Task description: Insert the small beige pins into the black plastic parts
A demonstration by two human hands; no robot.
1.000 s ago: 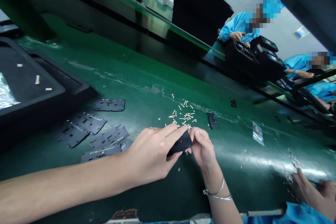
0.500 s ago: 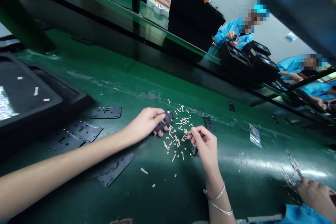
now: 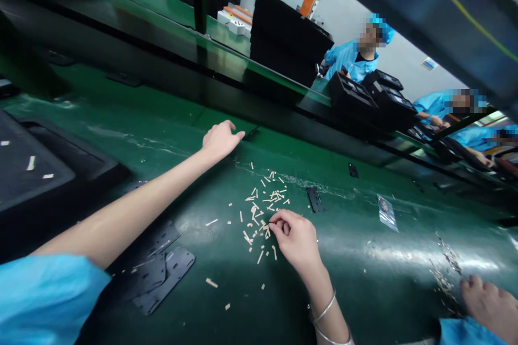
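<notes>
My left hand [image 3: 222, 140] is stretched out toward the far side of the green work surface, fingers closed on a thin black plate [image 3: 252, 132]. Most of that plate is hidden behind the hand. Nearer to me, my right hand [image 3: 298, 238], with a silver bangle on its wrist, has its thumb and finger pinched together at the edge of a scattered heap of small pale strips [image 3: 259, 215]. Whatever lies between those fingertips is too small to make out. A small black part [image 3: 314, 199] lies just beyond the right hand.
Several flat black plates [image 3: 174, 269] overlap under my left forearm. Black trays [image 3: 44, 156] stand at the left. To the right lie a clear plastic bag [image 3: 387, 213], another small black part [image 3: 353, 170] and a co-worker's hand [image 3: 488, 302] beside thin pieces. People in blue work beyond the rail.
My left hand has carried the black plate away from the strips to the far side of the surface. My right hand has moved down to the strips. The view has shifted slightly.
</notes>
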